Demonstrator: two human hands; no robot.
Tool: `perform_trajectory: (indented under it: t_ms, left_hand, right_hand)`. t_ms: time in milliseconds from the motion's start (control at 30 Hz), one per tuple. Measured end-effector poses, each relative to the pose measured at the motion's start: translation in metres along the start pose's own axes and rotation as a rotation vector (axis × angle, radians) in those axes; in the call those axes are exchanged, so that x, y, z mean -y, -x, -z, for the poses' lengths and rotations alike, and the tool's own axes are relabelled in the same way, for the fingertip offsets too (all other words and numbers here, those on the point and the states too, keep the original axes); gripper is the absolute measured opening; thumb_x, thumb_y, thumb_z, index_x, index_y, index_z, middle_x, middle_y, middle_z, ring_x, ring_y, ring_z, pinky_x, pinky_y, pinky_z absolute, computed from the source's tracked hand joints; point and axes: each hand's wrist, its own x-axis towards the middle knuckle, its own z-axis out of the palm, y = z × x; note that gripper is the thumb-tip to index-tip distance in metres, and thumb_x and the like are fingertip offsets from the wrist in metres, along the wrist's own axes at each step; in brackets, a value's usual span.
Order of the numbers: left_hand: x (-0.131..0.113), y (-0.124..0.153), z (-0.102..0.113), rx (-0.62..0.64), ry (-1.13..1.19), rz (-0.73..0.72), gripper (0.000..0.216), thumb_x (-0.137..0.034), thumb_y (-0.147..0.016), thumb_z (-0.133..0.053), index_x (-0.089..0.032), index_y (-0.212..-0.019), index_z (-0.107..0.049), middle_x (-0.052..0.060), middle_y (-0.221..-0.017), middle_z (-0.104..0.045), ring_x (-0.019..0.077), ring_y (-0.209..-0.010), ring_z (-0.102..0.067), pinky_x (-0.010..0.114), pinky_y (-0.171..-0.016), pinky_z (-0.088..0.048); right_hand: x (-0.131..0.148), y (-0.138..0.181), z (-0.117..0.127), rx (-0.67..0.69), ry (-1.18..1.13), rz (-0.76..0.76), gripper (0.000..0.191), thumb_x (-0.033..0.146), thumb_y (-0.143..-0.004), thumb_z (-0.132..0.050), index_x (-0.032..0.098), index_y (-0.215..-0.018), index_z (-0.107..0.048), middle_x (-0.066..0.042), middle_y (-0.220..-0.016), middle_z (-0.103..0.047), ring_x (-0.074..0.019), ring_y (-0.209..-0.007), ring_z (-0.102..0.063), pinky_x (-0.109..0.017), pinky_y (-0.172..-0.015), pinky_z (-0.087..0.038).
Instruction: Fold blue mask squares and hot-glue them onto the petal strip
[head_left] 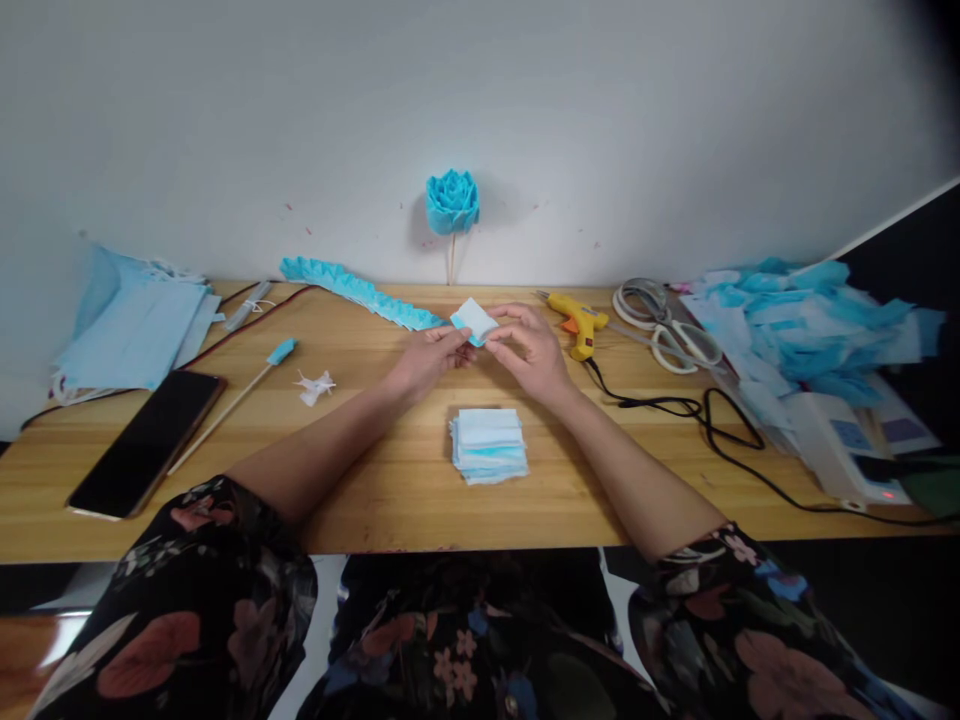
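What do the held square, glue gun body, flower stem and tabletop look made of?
Held square: probably non-woven fabric; matte white and blue, like the face masks at left.
Glue gun body: likely moulded plastic; smooth, even yellow.
Flower stem: perhaps wood or bamboo; thin, pale tan.
Tabletop: wood or wood-look laminate; smooth, with lengthwise grain.

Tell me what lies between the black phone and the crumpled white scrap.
In the head view, a thin blue-tipped stick lies slantwise between phone and scrap; the rest is bare tabletop.
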Motion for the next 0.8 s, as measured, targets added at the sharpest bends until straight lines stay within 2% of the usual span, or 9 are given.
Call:
perform_trajectory:
  t_ms: [67,233,367,500,600,700,800]
  left_hand:
    - [0.000,0.000,0.000,-0.005,-0.024,0.002,0.022,-0.031,-0.084,-0.074,-0.011,-0.075,-0.069,0.005,-0.071,-0.070,0.0108,-0.067,-0.062,0.025,-0.067,-0.047]
    - [0.000,0.000,0.000,0.001,-0.062,0.008,0.023,-0.032,-0.084,-0.074,-0.011,-0.078,-0.069,0.006,-0.075,-0.071,0.0101,-0.065,-0.061,0.026,-0.067,-0.047]
    - [0.001,-0.001,0.002,0.018,-0.056,0.006,0.027,-0.037,-0.080,-0.078,-0.011,-0.078,-0.070,0.007,-0.076,-0.073,0.0107,-0.065,-0.062,0.026,-0.067,-0.048]
    - [0.002,-0.002,0.002,0.011,-0.063,0.015,0.028,-0.038,-0.077,-0.080,-0.012,-0.077,-0.070,0.007,-0.077,-0.073,0.0108,-0.065,-0.061,0.027,-0.067,-0.048]
    - [0.002,-0.002,0.002,0.012,-0.079,0.018,0.027,-0.037,-0.080,-0.078,-0.011,-0.078,-0.070,0.007,-0.077,-0.073,0.0107,-0.065,-0.062,0.027,-0.067,-0.048]
    - [0.002,-0.002,0.001,0.017,-0.077,0.019,0.029,-0.039,-0.082,-0.077,-0.011,-0.079,-0.069,0.006,-0.076,-0.071,0.0105,-0.065,-0.062,0.026,-0.066,-0.049]
    - [0.001,-0.002,0.001,0.022,-0.097,0.017,0.030,-0.041,-0.081,-0.078,-0.012,-0.082,-0.069,0.005,-0.077,-0.071,0.0097,-0.063,-0.061,0.026,-0.065,-0.048]
  right_hand:
    - [0.000,0.001,-0.002,-0.033,-0.049,-0.081,0.014,0.035,-0.091,-0.064,0.024,-0.084,-0.070,-0.009,-0.119,-0.070,-0.0261,-0.116,-0.062,-0.050,-0.105,-0.045]
    - [-0.002,0.003,-0.006,-0.019,-0.230,-0.292,0.018,0.041,-0.087,-0.065,0.023,-0.084,-0.068,-0.007,-0.118,-0.072,-0.0233,-0.110,-0.066,-0.040,-0.092,-0.053]
    - [-0.002,0.003,-0.009,-0.025,-0.297,-0.391,0.020,0.042,-0.083,-0.068,0.022,-0.084,-0.066,-0.004,-0.099,-0.073,-0.0186,-0.089,-0.066,-0.034,-0.084,-0.052]
    - [-0.003,0.002,-0.010,-0.036,-0.323,-0.426,0.021,0.041,-0.081,-0.069,0.021,-0.086,-0.064,-0.002,-0.087,-0.070,-0.0149,-0.076,-0.061,-0.030,-0.074,-0.049]
    - [-0.006,0.002,-0.010,-0.039,-0.374,-0.427,0.031,0.040,-0.080,-0.071,0.021,-0.103,-0.064,0.000,-0.085,-0.068,-0.0146,-0.075,-0.061,-0.029,-0.073,-0.049]
    - [-0.008,0.002,-0.011,-0.014,-0.429,-0.435,0.045,0.043,-0.079,-0.072,0.020,-0.117,-0.064,-0.001,-0.089,-0.070,-0.0159,-0.079,-0.062,-0.032,-0.077,-0.050]
    - [-0.008,0.002,-0.012,0.002,-0.461,-0.436,0.043,0.046,-0.080,-0.071,0.021,-0.115,-0.068,-0.003,-0.098,-0.073,-0.0178,-0.087,-0.064,-0.034,-0.085,-0.051]
